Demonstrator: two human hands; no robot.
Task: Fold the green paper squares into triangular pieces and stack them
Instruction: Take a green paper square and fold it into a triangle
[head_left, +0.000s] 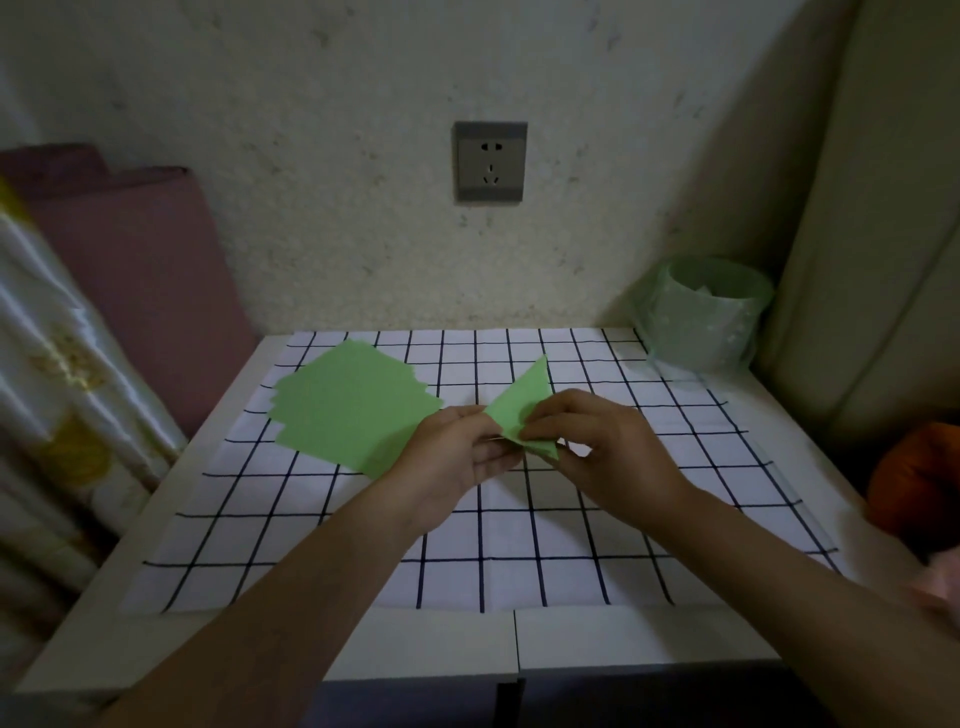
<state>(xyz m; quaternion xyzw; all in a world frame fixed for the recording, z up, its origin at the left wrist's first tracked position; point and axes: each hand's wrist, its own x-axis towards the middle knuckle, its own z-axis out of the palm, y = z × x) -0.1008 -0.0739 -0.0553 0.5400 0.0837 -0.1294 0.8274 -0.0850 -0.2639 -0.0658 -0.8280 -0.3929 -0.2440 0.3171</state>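
We held the folded green piece (519, 410) just above the middle of the desk (447, 644), its point tilted toward the far edge. Left hand (462, 457) fingers pinched its near-left corner; right hand (597, 441) fingers pressed together on the lower right flap. We judged the paper light, thin and easily creased, liable to slip or spring open, best held at corners and along the fold. The loose stack of green squares (348, 405) lay fanned toward the far-left corner on the checked cloth (519, 545). A green-lined bin (706, 312) stood at the far-right corner. No finished stack showed yet.
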